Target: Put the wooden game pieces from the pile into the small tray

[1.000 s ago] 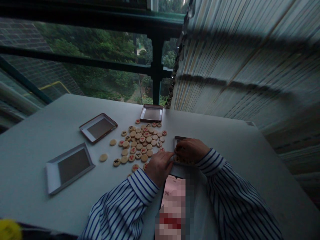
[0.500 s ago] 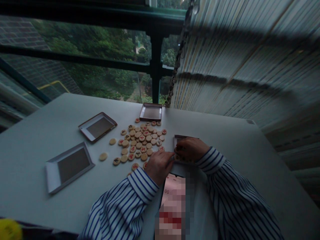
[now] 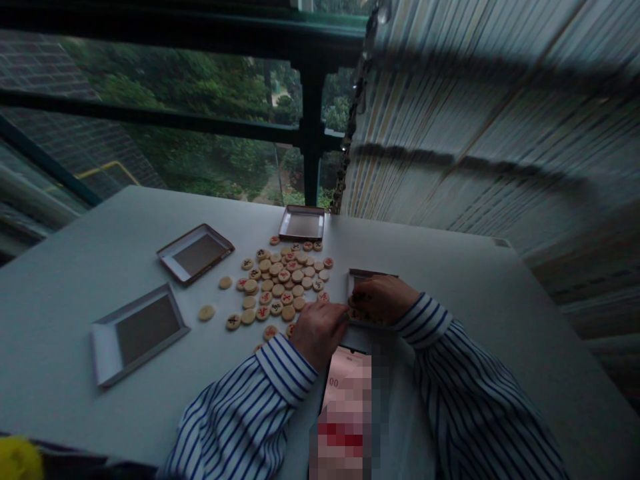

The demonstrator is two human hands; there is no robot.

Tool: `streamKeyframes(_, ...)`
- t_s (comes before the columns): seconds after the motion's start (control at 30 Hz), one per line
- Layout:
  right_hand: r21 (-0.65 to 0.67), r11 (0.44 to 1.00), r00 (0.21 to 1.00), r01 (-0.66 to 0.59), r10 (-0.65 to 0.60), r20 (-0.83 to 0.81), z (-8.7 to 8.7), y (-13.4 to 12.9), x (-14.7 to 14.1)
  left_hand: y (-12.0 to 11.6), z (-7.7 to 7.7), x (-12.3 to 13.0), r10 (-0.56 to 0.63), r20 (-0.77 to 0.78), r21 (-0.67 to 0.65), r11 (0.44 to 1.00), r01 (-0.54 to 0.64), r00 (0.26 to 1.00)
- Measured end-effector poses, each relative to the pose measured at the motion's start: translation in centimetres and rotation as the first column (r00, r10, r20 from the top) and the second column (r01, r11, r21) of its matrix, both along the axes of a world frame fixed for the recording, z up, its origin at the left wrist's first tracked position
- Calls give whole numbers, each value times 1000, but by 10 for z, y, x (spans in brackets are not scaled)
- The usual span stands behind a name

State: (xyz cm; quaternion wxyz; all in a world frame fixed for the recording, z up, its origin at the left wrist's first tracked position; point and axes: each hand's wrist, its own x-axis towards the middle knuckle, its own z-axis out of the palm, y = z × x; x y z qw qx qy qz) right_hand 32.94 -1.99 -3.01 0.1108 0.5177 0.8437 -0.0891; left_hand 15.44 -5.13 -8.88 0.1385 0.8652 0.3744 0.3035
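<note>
Round wooden Chinese chess pieces (image 3: 278,291), some with red or black characters showing, lie heaped and scattered mid-table. A shallow box (image 3: 373,273) to their right holds several pieces along its near side. My left hand (image 3: 320,333) is closed at the box's left edge, fingertips against it, with its back turned up and its thumb mostly hidden. Over the box, my right hand (image 3: 386,298) bends its fingers down in a pinch on what looks like a Chinese chess piece at the left wall; the fingertips are partly hidden.
A phone (image 3: 346,393) with a lit screen lies between my forearms. Shallow open boxes stand on the white table (image 3: 450,267): a grey-white one (image 3: 175,313) at left, a brown-rimmed one (image 3: 220,262) behind it, another (image 3: 302,239) at the back. A window and curtain rise beyond.
Almost nothing differs. Both hands stay at the box, with only slight shifts of the fingers.
</note>
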Motion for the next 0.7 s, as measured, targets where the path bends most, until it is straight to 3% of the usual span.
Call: streamKeyframes(0.7,-2,1000,1000,-12,12,0,5,-2,-2,-1,0,0,-5,-1,4,1000,5,1000)
